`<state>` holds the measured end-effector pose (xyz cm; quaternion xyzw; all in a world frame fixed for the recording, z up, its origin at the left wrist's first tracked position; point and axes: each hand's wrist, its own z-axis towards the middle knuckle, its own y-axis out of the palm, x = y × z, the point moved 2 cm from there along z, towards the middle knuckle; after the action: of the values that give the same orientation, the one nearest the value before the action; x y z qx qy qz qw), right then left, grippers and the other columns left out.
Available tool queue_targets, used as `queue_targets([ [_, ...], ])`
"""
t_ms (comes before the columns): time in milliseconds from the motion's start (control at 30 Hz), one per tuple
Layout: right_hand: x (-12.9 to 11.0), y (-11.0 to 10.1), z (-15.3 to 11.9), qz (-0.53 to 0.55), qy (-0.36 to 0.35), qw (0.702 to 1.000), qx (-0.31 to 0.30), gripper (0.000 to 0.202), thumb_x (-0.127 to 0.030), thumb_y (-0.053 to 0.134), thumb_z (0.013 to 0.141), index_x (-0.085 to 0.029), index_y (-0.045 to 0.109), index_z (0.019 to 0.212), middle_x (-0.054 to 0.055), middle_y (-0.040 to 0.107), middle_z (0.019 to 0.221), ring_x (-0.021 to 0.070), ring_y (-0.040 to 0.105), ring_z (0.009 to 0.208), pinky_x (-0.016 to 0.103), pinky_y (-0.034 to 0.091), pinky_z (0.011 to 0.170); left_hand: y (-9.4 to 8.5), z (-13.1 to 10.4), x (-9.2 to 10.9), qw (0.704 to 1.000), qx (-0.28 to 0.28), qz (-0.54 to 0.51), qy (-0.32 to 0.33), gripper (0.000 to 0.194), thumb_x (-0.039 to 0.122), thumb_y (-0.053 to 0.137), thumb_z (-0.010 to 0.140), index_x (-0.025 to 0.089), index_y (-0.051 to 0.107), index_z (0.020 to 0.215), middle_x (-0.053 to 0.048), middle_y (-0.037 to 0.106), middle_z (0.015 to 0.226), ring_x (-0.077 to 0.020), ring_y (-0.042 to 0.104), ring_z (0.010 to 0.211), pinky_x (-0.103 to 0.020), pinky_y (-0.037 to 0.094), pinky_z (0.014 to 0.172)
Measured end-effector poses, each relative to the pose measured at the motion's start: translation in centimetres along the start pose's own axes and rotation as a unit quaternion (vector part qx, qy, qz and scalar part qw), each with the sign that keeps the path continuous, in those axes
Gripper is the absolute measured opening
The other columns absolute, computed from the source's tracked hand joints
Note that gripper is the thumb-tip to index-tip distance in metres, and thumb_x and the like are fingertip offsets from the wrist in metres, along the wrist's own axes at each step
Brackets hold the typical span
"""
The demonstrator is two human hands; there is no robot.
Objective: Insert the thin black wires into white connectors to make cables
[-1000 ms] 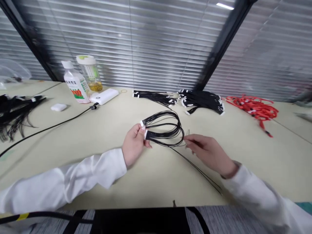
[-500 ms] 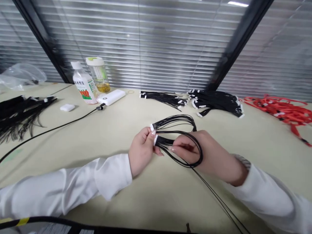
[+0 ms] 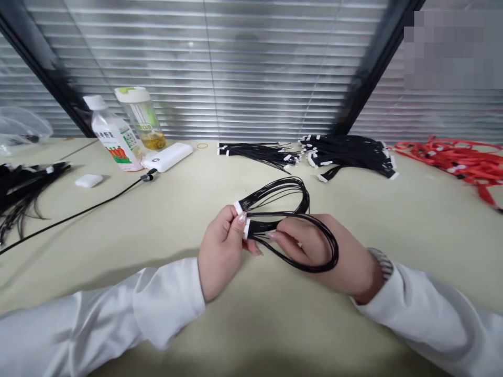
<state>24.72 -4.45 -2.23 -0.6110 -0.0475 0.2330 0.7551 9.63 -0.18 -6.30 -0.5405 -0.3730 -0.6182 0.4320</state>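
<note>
Between the hands (image 3: 220,256) (image 3: 353,264): wires (image 3: 261,226), right pinch unclear.

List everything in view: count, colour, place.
looped wires: one bunch, black, centre
held connectors: two, white, centre
wire piles: three, black, left, back centre, back right
straps: one pile, red, far right
bottle: one, white, back left
cup: one, clear, beside bottle
power bank: one, white, beside bottle
cable: one, black, left
case: one, white, left
ring: one, yellow, back
plastic bag: one, clear, far left
table: one, cream, beneath
blinds: count unclear, grey, back
posts: two, black, back
sleeves: two, white, both arms
left hand: one, holding connectors
right hand: one, among looped wires
</note>
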Motion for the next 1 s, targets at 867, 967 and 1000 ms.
queue_targets([
  [867,-1.2,1.9,0.6,-0.149,-0.052,0.987,0.026,0.018,-0.01,0.039,0.082,-0.018,0.049,0.069,0.001,0.052,0.064,0.0129,0.044,0.058,0.029,0.032,0.056,0.1,1.3,0.1,0.995,0.043,0.093,-0.018,0.02,0.034,0.043,0.087,0.019,0.046,0.074,0.008,0.039,0.049,-0.0074,0.043,0.033,-0.019,0.039,0.033],
  [967,-1.0,1.9,0.4,-0.146,-0.035,0.988,0.03,0.016,-0.013,0.04,0.083,-0.018,0.048,0.07,0.0,0.052,0.064,0.0123,0.045,0.056,0.028,0.03,0.053,0.1,1.2,0.1,0.995,0.035,0.085,-0.027,0.019,0.034,0.043,0.087,0.02,0.046,0.075,0.008,0.038,0.047,-0.0079,0.042,0.031,-0.019,0.038,0.03],
  [1000,-0.9,1.9,0.3,-0.147,-0.029,0.988,0.033,0.017,-0.015,0.039,0.085,-0.018,0.047,0.07,0.0,0.052,0.064,0.0126,0.045,0.056,0.028,0.03,0.052,0.1,1.2,0.1,0.995,0.034,0.085,-0.026,0.019,0.035,0.043,0.087,0.02,0.046,0.075,0.008,0.038,0.046,-0.0078,0.041,0.031,-0.019,0.038,0.031],
])
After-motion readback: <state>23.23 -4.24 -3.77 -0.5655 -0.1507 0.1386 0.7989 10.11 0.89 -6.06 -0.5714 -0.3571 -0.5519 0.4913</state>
